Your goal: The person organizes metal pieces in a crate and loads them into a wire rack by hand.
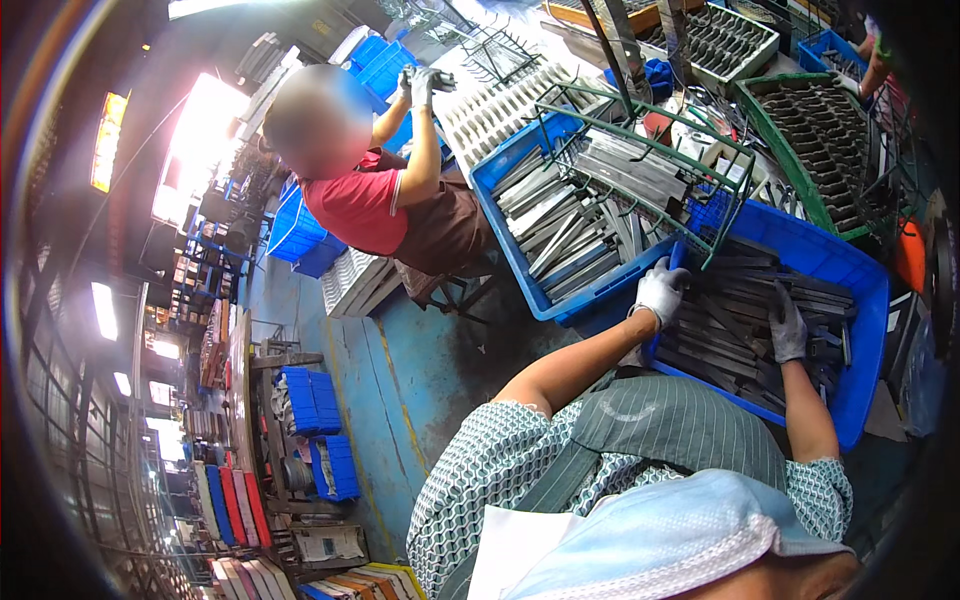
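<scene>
A blue plastic crate (860,290) in front of me holds several dark flat metal strips (730,330). My left hand (660,290), in a white glove, sits at the crate's near-left corner with its fingers curled over the rim. My right hand (787,325), in a grey glove, is down inside the crate with its fingers closed on one of the dark strips. Both forearms are bare. My patterned shirt and striped apron fill the lower middle.
A second blue crate (500,180) of lighter grey metal strips stands beyond, with a green wire rack (650,150) over it. A seated person in a red shirt (360,200) works at white ribbed trays (490,110). A green tray of dark parts (820,140) lies at right, above a blue floor.
</scene>
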A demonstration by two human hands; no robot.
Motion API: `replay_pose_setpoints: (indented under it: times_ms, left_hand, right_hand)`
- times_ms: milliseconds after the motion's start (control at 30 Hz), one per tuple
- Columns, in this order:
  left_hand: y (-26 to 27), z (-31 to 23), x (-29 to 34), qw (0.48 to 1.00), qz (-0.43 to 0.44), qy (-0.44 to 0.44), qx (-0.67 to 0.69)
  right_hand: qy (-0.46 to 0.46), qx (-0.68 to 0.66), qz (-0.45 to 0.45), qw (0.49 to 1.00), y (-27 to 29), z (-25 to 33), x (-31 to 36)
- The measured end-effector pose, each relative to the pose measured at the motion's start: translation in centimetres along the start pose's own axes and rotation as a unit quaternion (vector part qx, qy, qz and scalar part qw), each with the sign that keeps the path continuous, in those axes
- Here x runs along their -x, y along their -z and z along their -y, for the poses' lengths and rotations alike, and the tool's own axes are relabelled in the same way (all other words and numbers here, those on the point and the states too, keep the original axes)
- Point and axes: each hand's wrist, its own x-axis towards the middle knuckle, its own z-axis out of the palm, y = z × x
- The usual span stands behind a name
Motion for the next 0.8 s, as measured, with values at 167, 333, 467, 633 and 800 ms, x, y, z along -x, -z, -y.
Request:
replay_pose_setpoints:
  times_ms: [167, 333, 467, 633, 800]
  left_hand:
    - [-0.04, -0.09, 0.01, 1.000, -0.020, -0.005, 0.002]
    - [0.44, -0.59, 0.03, 1.000, 0.008, 0.012, 0.007]
    - [0.57, -0.54, -0.01, 1.000, 0.013, 0.012, 0.021]
    - [0.05, -0.09, -0.01, 0.999, -0.032, -0.010, 0.000]
    - [-0.04, 0.00, -0.14, 1.000, -0.028, -0.011, 0.006]
  right_hand:
    - [-0.009, 0.002, 0.009, 1.000, 0.23, 0.28, -0.04]
    - [-0.023, 0.019, 0.015, 0.999, 0.25, 0.43, 0.00]
    - [-0.030, 0.012, 0.025, 0.999, 0.17, 0.19, 0.02]
    - [-0.016, -0.002, 0.022, 1.000, -0.14, -0.27, -0.07]
    - [-0.030, 0.007, 0.025, 0.999, -0.15, -0.30, -0.04]
